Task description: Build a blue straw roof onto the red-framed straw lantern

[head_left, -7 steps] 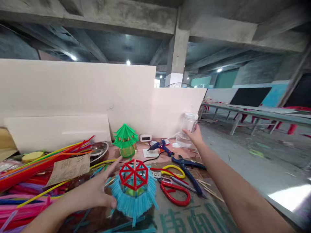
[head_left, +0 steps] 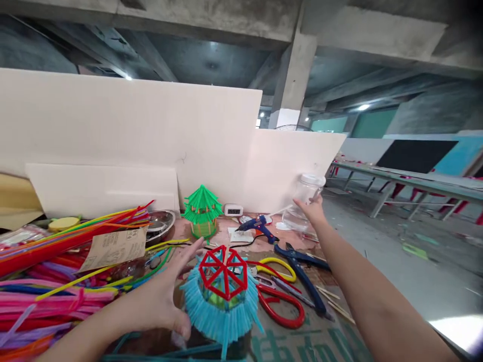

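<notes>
My left hand (head_left: 166,296) is open beside a small model with a blue pipe-cleaner skirt (head_left: 222,317) and a red spoked octagonal top (head_left: 223,272). Its thumb and fingers spread around the model's left side; contact is unclear. At the far right of the table, my right hand (head_left: 314,210) closes against a clear plastic jar (head_left: 306,192) with a pale lid; the far-side fingers are partly hidden. Behind the blue model stands a green tiered-roof model (head_left: 203,211). A blue glue gun (head_left: 258,227) lies between it and the jar.
Red-handled scissors (head_left: 283,314), yellow-handled scissors (head_left: 290,269) and blue-handled pliers (head_left: 307,281) lie right of the blue model. Bundles of coloured pipe cleaners (head_left: 45,301) fill the left. A metal bowl (head_left: 166,226), a small white clock (head_left: 233,209) and a white board (head_left: 211,136) stand behind.
The view has swung slightly left, so things sit farther right. My left hand's fingers appear a little farther from the blue model; my right hand stays at the jar.
</notes>
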Motion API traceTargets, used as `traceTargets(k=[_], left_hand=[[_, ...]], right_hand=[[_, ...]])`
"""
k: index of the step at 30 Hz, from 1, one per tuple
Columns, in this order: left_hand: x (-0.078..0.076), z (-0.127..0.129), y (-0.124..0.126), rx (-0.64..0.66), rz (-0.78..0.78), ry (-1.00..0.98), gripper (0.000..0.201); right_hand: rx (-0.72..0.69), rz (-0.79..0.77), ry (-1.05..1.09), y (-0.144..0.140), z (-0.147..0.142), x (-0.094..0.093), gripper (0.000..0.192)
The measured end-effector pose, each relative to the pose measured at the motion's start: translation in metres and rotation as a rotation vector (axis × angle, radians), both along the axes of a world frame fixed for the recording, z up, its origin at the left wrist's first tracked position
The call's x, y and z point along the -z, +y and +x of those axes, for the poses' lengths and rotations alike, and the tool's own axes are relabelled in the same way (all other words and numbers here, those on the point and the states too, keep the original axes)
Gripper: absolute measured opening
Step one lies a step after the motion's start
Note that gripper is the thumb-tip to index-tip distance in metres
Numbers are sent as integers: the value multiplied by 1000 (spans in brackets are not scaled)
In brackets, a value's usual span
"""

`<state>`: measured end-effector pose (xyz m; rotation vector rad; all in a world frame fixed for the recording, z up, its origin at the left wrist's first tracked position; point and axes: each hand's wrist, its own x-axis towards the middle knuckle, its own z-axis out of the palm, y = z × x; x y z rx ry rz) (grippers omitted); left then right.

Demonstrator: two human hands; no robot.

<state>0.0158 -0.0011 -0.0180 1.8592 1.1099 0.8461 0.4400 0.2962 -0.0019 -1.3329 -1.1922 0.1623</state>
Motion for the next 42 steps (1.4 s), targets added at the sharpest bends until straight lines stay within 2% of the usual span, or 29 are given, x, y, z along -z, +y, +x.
traceTargets(k=[2, 4, 6, 9, 13, 15, 17, 19, 22, 25, 27, 29, 30, 32, 35, 38, 40, 42], left_hand=[[-9, 6, -6, -26, 100, 176, 136], [-18, 14, -12, -16, 197, 331, 124], [-23, 20, -16, -21, 273, 379, 112], [-21, 21, -15, -47, 330, 398, 100], [-13, 3, -4, -125, 375, 405, 92], [-12, -8, 3, -161, 406, 383, 87], [-13, -14, 7, -189, 408, 388, 88], [-13, -17, 8, -157, 416, 367, 85], [-15, -20, 5, -94, 432, 317, 86], [-27, -25, -7, -103, 408, 273, 95], [-44, -23, -24, -133, 375, 220, 89], [-60, -10, -50, -146, 318, 58, 70], [-66, 0, -65, -59, 302, -21, 72], [-71, 26, -95, 47, 255, -150, 94], [-59, 59, -122, 10, 255, -412, 120], [-42, 65, -128, 28, 239, -450, 126], [-36, 59, -126, 21, 280, -388, 119], [-34, 51, -125, -55, 347, -247, 112]], right_hand=[[34, -12, 32, -1, -4, -1, 83], [65, 17, 48, -9, -7, -5, 81], [82, 66, 39, -24, -8, -16, 79], [59, 131, 3, -59, -7, -43, 75], [-188, 340, -17, -124, -14, -85, 67], [-396, 304, 22, -161, -26, -100, 59], [-547, 253, 90, -199, -41, -109, 50], [-664, 177, 118, -235, -56, -110, 47], [-844, 73, 111, -285, -78, -103, 58], [-1004, 17, 58, -325, -100, -90, 62], [-1120, -14, 27, -345, -119, -82, 60], [-1222, -27, 7, -362, -140, -74, 58], [-1250, -29, -11, -369, -151, -70, 59], [-1244, -20, -64, -381, -173, -61, 64], [-1191, -5, -174, -392, -195, -50, 72], [-1241, -5, -406, -392, -191, -51, 72], [-1308, -49, -620, -388, -173, -66, 75], [-1357, -173, -834, -384, -150, -93, 62]])
